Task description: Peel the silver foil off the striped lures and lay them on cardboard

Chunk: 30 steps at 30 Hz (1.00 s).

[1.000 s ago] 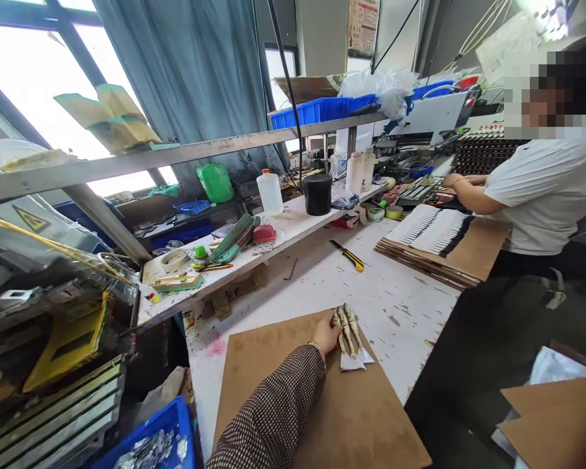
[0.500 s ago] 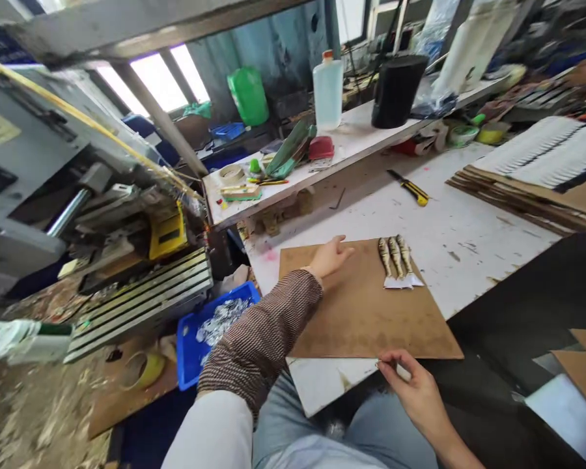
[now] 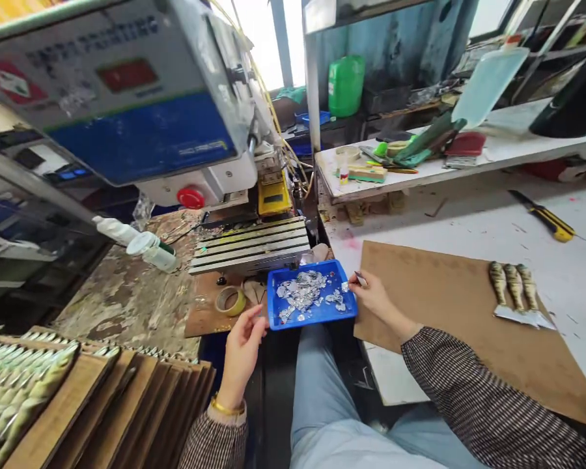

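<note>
My right hand (image 3: 375, 298) is at the right rim of a blue tray (image 3: 277, 320), its thumb and fingers pinched together. A small object with a pale edge shows between them; its kind is unclear. Inside the tray lie many thin silvery flakes (image 3: 303, 292). My left hand (image 3: 244, 342) hovers by the tray's front left corner, fingers loosely bent and apart, with nothing visible in them. On the right, three fish-shaped pieces (image 3: 514, 286) with white tail ends lie side by side on a brown cardboard sheet (image 3: 430, 306).
A machine with a red button (image 3: 191, 197) and slatted metal bed (image 3: 254, 247) stands behind the tray. A tape roll (image 3: 230, 301) lies left of it. Stacked cardboard sheets (image 3: 102, 397) bearing fish shapes fill the lower left. A yellow-black cutter (image 3: 547, 218) lies on the white table.
My view has swung left. My left hand has left the cardboard and come beside the tray; my right hand has moved from the cardboard's front edge to the tray's right rim.
</note>
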Each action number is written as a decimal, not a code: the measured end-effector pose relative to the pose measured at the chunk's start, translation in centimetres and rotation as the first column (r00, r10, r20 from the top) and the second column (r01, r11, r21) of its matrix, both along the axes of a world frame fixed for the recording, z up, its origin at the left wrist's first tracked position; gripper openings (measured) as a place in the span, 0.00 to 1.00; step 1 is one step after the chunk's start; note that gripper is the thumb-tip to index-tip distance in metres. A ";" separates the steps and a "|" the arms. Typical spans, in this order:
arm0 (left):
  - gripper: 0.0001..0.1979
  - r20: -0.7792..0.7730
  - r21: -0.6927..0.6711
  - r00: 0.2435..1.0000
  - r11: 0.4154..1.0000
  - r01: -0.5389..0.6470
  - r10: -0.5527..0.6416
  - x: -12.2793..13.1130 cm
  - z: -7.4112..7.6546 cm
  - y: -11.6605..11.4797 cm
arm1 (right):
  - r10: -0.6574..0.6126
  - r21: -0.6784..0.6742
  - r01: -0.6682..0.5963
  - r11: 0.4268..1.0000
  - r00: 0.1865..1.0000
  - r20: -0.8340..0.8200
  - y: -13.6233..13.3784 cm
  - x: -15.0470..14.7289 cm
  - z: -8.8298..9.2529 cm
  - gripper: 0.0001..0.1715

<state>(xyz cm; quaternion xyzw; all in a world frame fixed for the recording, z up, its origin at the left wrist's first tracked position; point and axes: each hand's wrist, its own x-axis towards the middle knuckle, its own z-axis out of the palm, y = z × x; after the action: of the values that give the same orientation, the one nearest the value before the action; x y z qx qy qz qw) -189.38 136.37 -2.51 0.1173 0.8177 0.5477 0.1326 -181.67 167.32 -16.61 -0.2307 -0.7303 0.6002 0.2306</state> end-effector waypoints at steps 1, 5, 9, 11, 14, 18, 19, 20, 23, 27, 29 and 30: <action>0.27 0.012 -0.002 0.999 0.999 -0.052 0.052 0.3 -0.9 -1.6 | 0.001 0.015 -0.001 1.000 1.000 0.014 0.1 -0.7 -0.6 0.09; 0.31 0.075 0.016 0.985 0.987 -0.160 0.158 1.3 -4.9 -4.2 | -0.028 0.087 0.023 0.996 0.998 0.064 0.2 -1.6 -2.5 0.13; 0.37 0.164 0.100 0.958 0.962 -0.254 0.236 1.8 -8.0 -2.9 | -0.018 0.138 0.004 0.990 0.995 0.102 0.2 -1.6 -3.1 0.14; 0.41 0.216 0.140 0.935 0.939 -0.314 0.280 1.8 -9.1 -2.0 | 0.002 0.155 -0.020 0.988 0.993 0.118 0.2 -1.6 -2.9 0.14; 0.45 0.270 0.169 0.900 0.904 -0.393 0.341 1.5 -10.3 -0.7 | 0.005 0.197 -0.031 0.980 0.992 0.127 0.4 -1.1 -2.2 0.13; 0.43 0.366 0.122 0.859 0.896 -0.427 0.359 0.8 -10.6 1.2 | -0.011 0.301 -0.033 0.953 0.989 0.146 0.7 3.0 -0.6 0.17; 0.40 0.395 0.111 0.851 0.902 -0.417 0.345 0.7 -10.4 1.6 | -0.011 0.328 -0.043 0.944 0.987 0.161 0.7 5.0 -0.3 0.18; 0.37 0.418 0.104 0.846 0.909 -0.405 0.329 0.6 -10.2 1.9 | -0.009 0.353 -0.056 0.934 0.984 0.180 0.7 7.2 -0.1 0.18; 0.28 0.450 0.092 0.850 0.932 -0.350 0.275 0.1 -9.4 2.6 | -0.010 0.417 -0.102 0.903 0.966 0.257 0.5 14.7 -0.6 0.18; 0.20 0.465 0.027 0.844 0.949 -0.314 0.266 -0.4 -8.7 3.0 | -0.070 0.568 -0.226 0.792 0.889 0.452 1.2 22.1 -3.6 0.27; 0.17 0.452 0.007 0.847 0.948 -0.317 0.280 -0.5 -8.4 3.1 | -0.118 0.644 -0.284 0.711 0.854 0.507 2.0 23.3 -5.1 0.34; 0.16 0.446 0.001 0.849 0.948 -0.317 0.284 -0.5 -8.3 3.2 | -0.143 0.667 -0.286 0.687 0.848 0.511 2.5 23.4 -5.7 0.35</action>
<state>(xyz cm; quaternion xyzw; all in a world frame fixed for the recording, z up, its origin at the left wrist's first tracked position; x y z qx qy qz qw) -189.84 139.60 -10.79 -0.1340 0.7537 0.6039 0.2221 -158.24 169.83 -22.29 -0.2455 -0.9489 0.1857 0.0692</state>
